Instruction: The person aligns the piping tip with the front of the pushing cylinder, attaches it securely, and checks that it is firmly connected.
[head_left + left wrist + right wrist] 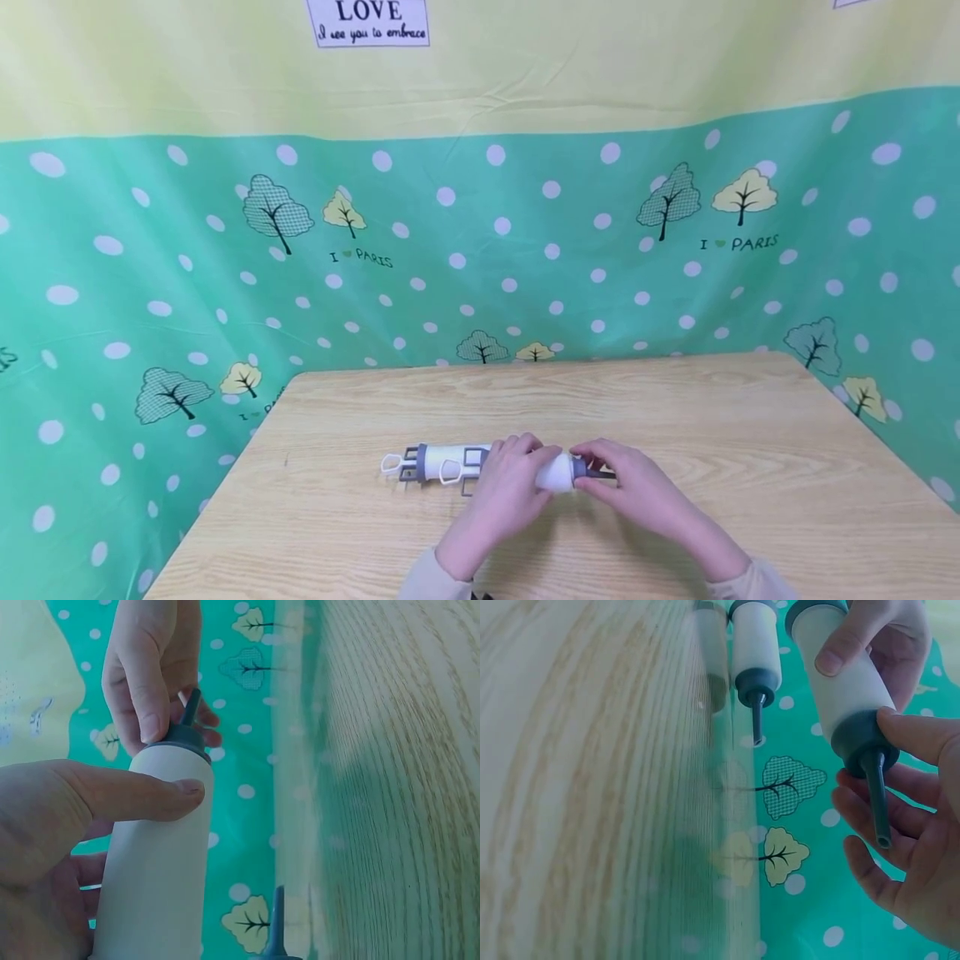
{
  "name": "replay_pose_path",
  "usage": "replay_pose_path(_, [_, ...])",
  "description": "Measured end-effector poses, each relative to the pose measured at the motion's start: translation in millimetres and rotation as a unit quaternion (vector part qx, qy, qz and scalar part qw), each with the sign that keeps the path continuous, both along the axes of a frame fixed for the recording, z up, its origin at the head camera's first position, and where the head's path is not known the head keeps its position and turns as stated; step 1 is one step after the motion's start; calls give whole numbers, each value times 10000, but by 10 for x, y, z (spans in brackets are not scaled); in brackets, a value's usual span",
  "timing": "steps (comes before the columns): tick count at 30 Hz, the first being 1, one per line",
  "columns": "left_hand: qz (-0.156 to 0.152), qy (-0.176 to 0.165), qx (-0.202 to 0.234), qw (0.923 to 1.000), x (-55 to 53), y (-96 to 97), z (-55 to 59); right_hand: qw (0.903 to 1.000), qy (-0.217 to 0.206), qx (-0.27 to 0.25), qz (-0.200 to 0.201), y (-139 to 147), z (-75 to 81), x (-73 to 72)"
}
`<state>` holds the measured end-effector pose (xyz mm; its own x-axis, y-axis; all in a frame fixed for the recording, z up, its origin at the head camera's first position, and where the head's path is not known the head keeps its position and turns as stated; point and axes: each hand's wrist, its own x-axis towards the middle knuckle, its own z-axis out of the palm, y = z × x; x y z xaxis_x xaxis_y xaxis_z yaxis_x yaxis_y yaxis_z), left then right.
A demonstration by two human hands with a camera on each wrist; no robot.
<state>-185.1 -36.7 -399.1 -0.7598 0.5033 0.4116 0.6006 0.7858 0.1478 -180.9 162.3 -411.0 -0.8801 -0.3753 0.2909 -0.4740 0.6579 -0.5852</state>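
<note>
I held the tube (556, 474) crosswise, nozzle (877, 802) pointing to my right, left fingers (142, 793) curled round its body (154, 877), right fingers (148, 696), nearer that end, pinching the cap (855, 739).

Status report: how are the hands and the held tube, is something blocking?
Left hand gripping white tube; right hand holding its grey cap; second tube lying close by; nothing visibly blocking.

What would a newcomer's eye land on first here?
Probably the green polka-dotted cloth with printed trees, hanging behind the pale wood-grain table. Next, over the table, the white cylindrical tube, gripped by the left hand, with the right hand pinching its dark grey nozzle cap. A similar white tube lies nearby on the table.
</note>
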Motion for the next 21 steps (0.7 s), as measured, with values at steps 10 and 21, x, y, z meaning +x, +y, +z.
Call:
replay_pose_path(10, [22,-41,57,10000,-13,-13,24,9999,-56,-126,99,14,30,-7])
replay_pose_path(21, [16,-31,98,9999,4,-31,41,9996,-201,-102,196,24,20,5])
